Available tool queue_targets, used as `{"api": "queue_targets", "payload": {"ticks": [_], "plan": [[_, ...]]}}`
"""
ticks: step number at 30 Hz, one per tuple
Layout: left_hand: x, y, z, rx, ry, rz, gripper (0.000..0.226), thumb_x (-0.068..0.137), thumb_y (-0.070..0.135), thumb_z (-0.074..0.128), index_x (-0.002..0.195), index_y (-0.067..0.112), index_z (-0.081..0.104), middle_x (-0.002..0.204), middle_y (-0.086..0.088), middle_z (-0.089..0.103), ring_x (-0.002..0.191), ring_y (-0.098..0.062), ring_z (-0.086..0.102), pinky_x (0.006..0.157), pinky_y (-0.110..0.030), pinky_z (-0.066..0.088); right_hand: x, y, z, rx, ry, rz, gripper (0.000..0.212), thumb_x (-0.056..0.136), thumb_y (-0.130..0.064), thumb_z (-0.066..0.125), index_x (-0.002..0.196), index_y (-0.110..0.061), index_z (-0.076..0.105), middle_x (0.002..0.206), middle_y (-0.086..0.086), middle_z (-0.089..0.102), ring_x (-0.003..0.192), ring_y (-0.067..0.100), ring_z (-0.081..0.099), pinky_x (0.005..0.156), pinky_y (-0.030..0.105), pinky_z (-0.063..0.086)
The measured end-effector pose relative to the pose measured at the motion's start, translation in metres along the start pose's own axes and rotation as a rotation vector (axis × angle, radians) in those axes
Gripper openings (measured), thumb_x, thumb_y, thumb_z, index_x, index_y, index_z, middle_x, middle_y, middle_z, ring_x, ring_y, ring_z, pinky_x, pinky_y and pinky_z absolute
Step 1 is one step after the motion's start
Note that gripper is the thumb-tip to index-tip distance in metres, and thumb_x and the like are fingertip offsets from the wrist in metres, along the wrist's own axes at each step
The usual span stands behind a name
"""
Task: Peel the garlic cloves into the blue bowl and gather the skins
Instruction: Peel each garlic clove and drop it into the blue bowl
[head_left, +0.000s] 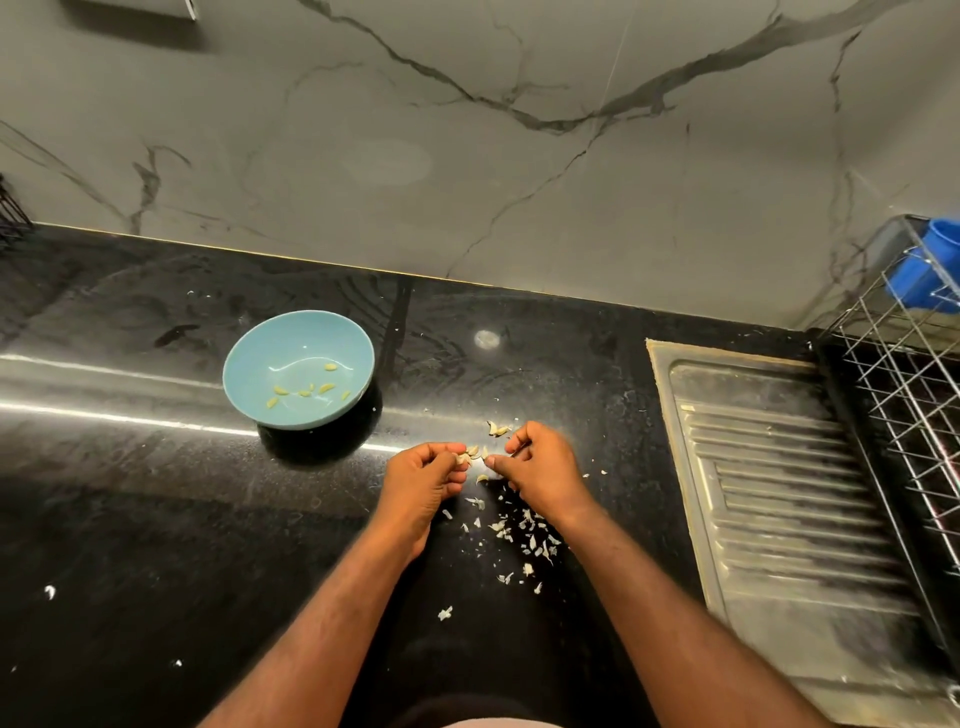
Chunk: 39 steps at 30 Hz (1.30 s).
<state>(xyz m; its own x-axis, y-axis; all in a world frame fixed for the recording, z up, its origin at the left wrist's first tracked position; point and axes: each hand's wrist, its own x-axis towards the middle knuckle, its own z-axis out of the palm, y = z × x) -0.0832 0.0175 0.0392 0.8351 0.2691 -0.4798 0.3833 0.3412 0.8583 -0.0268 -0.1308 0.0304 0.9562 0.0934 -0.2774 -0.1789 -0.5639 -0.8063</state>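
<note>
Above the glossy black stone bench (156, 519), left hand (423, 475) and right hand (540, 462) pinch a small pale garlic clove (474, 453) between curled fingers (448, 450), papery white skins (524, 535) scattered just below them, the round light-blue bowl (291, 338) with peeled yellowish cloves (311, 389) well up-left.

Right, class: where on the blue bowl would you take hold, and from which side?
Probably the near-right rim of the bowl: thumb inside, fingers under the outer wall, coming from the right, the side the left hand and right hand are on. The rim is bare there, and the peeled cloves lie low in the basin.
</note>
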Motion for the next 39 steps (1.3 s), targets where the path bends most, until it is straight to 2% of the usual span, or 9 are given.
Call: {"api": "queue_targets", "payload": {"ticks": [8,12,14,17,23,26,29,33,39], "plan": [[-0.005,-0.002,0.007,-0.013,-0.049,-0.009,0.008,0.092,0.004,0.063,0.093,0.001,0.069,0.082,-0.014,0.069,0.073,-0.019,0.065,0.068,-0.025,0.056,0.001,-0.008,-0.003,0.099,-0.013,0.040,0.010,0.088,-0.007,0.073,0.080,-0.005,0.066,0.059,0.002,0.063,0.045,0.007,0.054,0.044,0.021,0.047],[-0.006,-0.003,0.011,-0.051,-0.031,-0.001,0.011,0.092,0.008,0.065,0.091,-0.002,0.070,0.077,-0.012,0.070,0.069,-0.019,0.066,0.070,-0.028,0.057,-0.004,-0.009,-0.005,-0.013,-0.039,0.017,0.029,0.094,0.004,0.057,0.074,-0.016,0.064,0.059,0.002,0.061,0.041,0.003,0.054,0.046,0.021,0.051],[-0.005,-0.002,0.009,-0.065,-0.001,-0.006,0.010,0.092,0.007,0.065,0.091,-0.002,0.069,0.074,-0.011,0.069,0.065,-0.015,0.065,0.067,-0.024,0.057,-0.004,-0.009,-0.006,-0.062,-0.034,0.003,0.038,0.092,0.009,0.054,0.072,-0.022,0.064,0.065,0.000,0.064,0.051,0.009,0.061,0.059,0.031,0.060],[-0.006,0.000,0.004,-0.090,0.022,-0.012,0.005,0.090,0.003,0.066,0.090,-0.001,0.069,0.075,-0.011,0.069,0.066,-0.014,0.066,0.065,-0.022,0.056,-0.006,-0.014,-0.010,-0.134,0.014,-0.022,0.036,0.086,0.001,0.069,0.069,-0.030,0.063,0.074,-0.004,0.070,0.066,0.016,0.070,0.073,0.039,0.062],[-0.011,0.005,0.007,-0.134,-0.013,-0.011,0.012,0.084,-0.006,0.069,0.095,-0.001,0.068,0.084,-0.013,0.070,0.072,-0.017,0.069,0.067,-0.022,0.057,-0.029,-0.025,-0.025,-0.296,0.071,-0.108,0.026,0.081,-0.032,0.080,0.063,-0.022,0.066,0.056,-0.008,0.060,0.050,0.003,0.051,0.053,0.024,0.041],[-0.015,0.008,0.014,-0.109,-0.061,0.006,0.013,0.084,-0.004,0.069,0.096,0.001,0.070,0.086,-0.012,0.070,0.075,-0.015,0.068,0.068,-0.023,0.056,-0.037,-0.024,-0.029,-0.356,0.037,-0.096,0.010,0.093,-0.019,0.067,0.097,-0.023,0.076,0.085,-0.007,0.072,0.073,0.004,0.062,0.069,0.025,0.051],[-0.022,0.012,0.026,-0.085,-0.096,0.030,0.014,0.083,-0.003,0.071,0.095,0.004,0.070,0.085,-0.008,0.071,0.079,-0.016,0.068,0.071,-0.026,0.057,-0.043,-0.025,-0.036,-0.234,0.013,-0.080,0.035,0.094,-0.004,0.059,0.119,-0.028,0.067,0.101,-0.006,0.072,0.090,0.007,0.068,0.080,0.028,0.058],[-0.029,0.021,0.034,-0.111,-0.117,0.051,0.019,0.081,-0.001,0.074,0.098,0.004,0.069,0.091,-0.012,0.075,0.087,-0.020,0.072,0.073,-0.026,0.057,-0.052,-0.037,-0.042,0.168,0.006,-0.085,0.007,0.090,-0.016,0.071,0.096,-0.018,0.074,0.082,0.000,0.076,0.076,0.015,0.073,0.069,0.030,0.060],[-0.034,0.031,0.033,0.134,-0.108,0.264,0.019,0.079,0.002,0.079,0.094,0.011,0.071,0.087,-0.008,0.075,0.084,-0.018,0.072,0.075,-0.025,0.057,-0.068,-0.044,-0.053,0.314,-0.052,-0.127,0.011,0.087,-0.019,0.074,0.094,-0.011,0.075,0.083,0.005,0.076,0.073,0.017,0.072,0.066,0.028,0.058]]}}
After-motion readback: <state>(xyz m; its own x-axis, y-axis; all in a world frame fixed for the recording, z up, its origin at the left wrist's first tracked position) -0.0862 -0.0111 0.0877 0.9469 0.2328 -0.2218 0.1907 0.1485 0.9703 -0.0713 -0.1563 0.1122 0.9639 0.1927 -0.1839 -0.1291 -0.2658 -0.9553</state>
